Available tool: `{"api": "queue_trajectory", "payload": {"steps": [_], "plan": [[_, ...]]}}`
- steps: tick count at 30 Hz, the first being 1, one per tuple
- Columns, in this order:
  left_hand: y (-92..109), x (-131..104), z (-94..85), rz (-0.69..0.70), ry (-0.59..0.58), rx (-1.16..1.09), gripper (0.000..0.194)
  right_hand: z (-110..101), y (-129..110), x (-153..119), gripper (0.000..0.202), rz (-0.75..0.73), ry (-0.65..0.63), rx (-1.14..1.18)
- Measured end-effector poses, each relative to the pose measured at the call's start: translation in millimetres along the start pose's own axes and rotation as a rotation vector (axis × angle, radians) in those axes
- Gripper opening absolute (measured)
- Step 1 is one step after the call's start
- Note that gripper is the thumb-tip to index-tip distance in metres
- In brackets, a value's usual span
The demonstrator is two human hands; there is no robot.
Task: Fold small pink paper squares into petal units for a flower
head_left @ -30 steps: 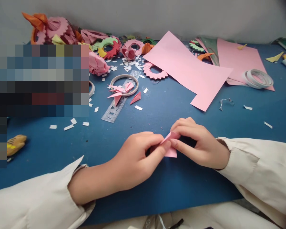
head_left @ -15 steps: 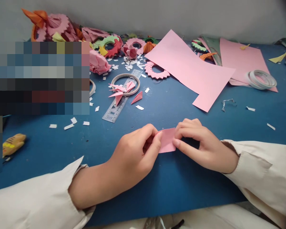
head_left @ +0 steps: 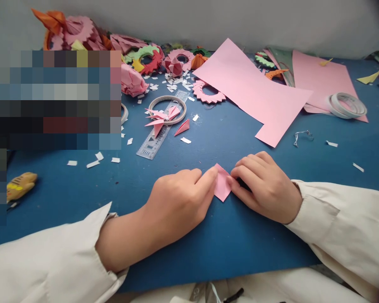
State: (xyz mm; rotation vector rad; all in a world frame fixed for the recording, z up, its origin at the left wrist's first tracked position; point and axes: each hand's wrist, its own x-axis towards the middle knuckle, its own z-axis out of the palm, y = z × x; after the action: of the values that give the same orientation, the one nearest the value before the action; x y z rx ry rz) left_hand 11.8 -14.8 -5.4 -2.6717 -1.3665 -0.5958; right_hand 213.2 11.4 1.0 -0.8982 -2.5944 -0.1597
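Observation:
A small pink piece of paper [head_left: 222, 185] is held between my two hands just above the blue table, one corner toward me. My left hand [head_left: 185, 195] is closed, its fingertips on the paper's left side. My right hand [head_left: 260, 185] pinches the right corner between thumb and fingers. Beyond them lie a clear ruler [head_left: 150, 147], a tape roll [head_left: 167, 99] on top of it, and folded pink paper pieces [head_left: 159, 122] by the roll. One loose folded pink piece [head_left: 182, 127] sits beside the ruler.
A large pink sheet [head_left: 252, 92] and another pink sheet [head_left: 322, 75] with tape rolls [head_left: 347, 105] lie at the back right. Folded paper rings [head_left: 208, 91] and white scraps [head_left: 185, 140] are scattered behind. A yellow striped object [head_left: 22, 185] is at left; a blurred block covers the upper left.
The small pink paper has been turned from square-on to corner-down. My left hand has rolled over it, and my right hand has shifted slightly with its fingers drawn in closer.

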Motion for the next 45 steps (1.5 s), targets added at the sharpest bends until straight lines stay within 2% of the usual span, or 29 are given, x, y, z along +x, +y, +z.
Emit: {"api": "queue_trajectory", "payload": {"steps": [4, 8, 15, 18, 28, 38, 45], "plan": [[-0.8, 0.7, 0.5, 0.029, -0.009, 0.017, 0.027, -4.4, -3.2, -2.3, 0.011, -0.124, 0.085, -0.117], [-0.6, 1.9, 0.3, 0.037, -0.013, 0.03, 0.029, -7.0, -5.7, -4.7, 0.003, -0.177, 0.124, -0.173], [-1.0, 1.9, 0.6, 0.034, 0.005, 0.02, 0.031, -9.2, -5.4, -6.4, 0.012, -0.265, 0.104, -0.193], [-2.2, 1.1, 1.2, 0.047, 0.002, 0.019, 0.033, -10.0, -4.7, -6.1, 0.011, -0.269, 0.089, -0.19], [-0.5, 2.6, -2.0, 0.077, -0.127, 0.094, 0.038, -10.8, -2.5, -6.5, 0.015, -0.317, 0.034, -0.154], [-0.6, 3.5, -2.8, 0.086, -0.182, 0.119, 0.04, -5.9, -1.4, -2.7, 0.017, -0.265, 0.055, -0.009], [-2.8, 0.6, -2.1, 0.107, -0.12, 0.107, 0.037, -6.8, -0.5, -4.0, 0.016, -0.264, 0.036, -0.009]]}}
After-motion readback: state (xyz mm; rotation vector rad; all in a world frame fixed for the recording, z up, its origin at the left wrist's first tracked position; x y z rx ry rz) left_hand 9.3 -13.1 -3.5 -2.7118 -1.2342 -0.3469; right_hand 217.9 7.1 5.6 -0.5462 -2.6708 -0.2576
